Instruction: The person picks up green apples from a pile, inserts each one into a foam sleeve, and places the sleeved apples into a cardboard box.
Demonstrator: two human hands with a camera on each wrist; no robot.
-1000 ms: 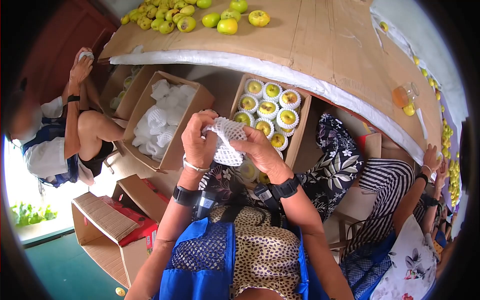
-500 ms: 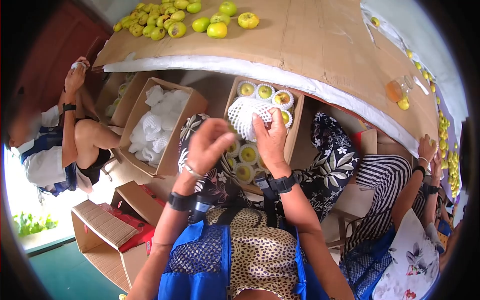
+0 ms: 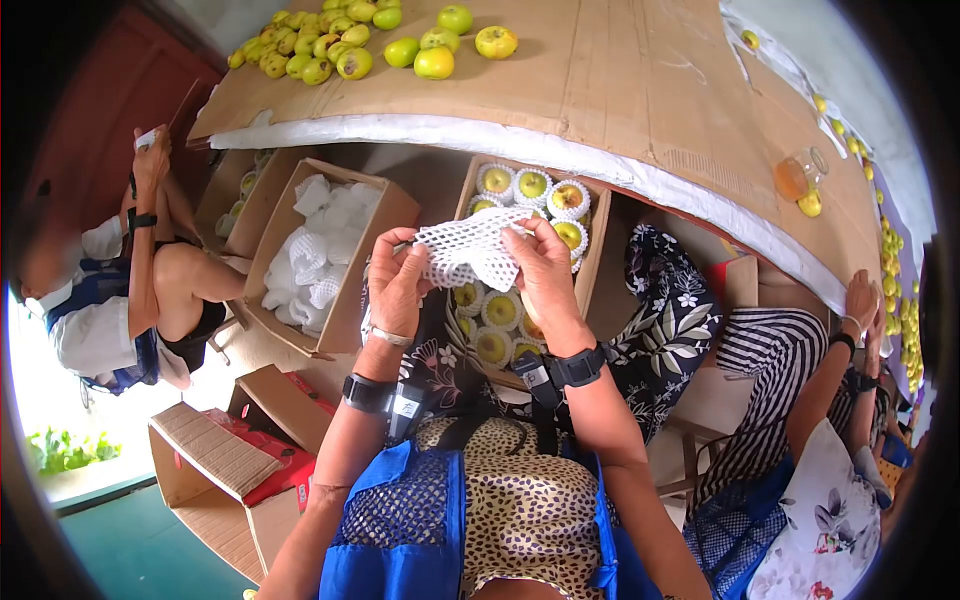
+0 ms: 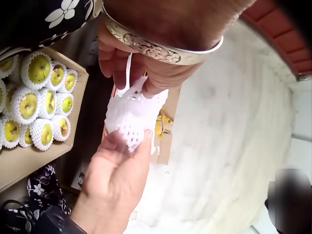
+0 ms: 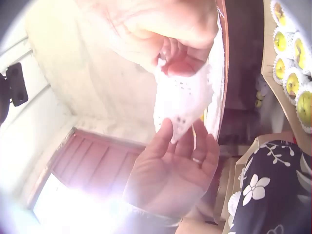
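Observation:
A white foam fruit net [image 3: 470, 245] is stretched between both hands above the box of apples in the head view. My left hand [image 3: 395, 290] pinches one end between thumb and fingers. The other end is pinched by my right hand [image 3: 545, 275]. The net looks flattened and sagging, and no fruit shows inside it. Beneath the hands, yellow-green apples [image 3: 493, 347] in white foam nets fill a cardboard box [image 3: 597, 225], partly hidden by the hands and net. In the left wrist view, the net [image 4: 134, 117] hangs between the fingers of both hands.
Left of the apples, another cardboard box [image 3: 388, 205] holds loose white foam nets [image 3: 318, 240]. Bare apples [image 3: 434, 62] lie on the cardboard-covered table [image 3: 640, 90], with a glass jar [image 3: 797, 178] at its right. An open carton [image 3: 240, 460] stands at lower left. Other people sit on both sides.
Half a second ago my left hand was off the net while my right hand held it over the apples. My left hand now grips it again, and the net is pulled out sideways.

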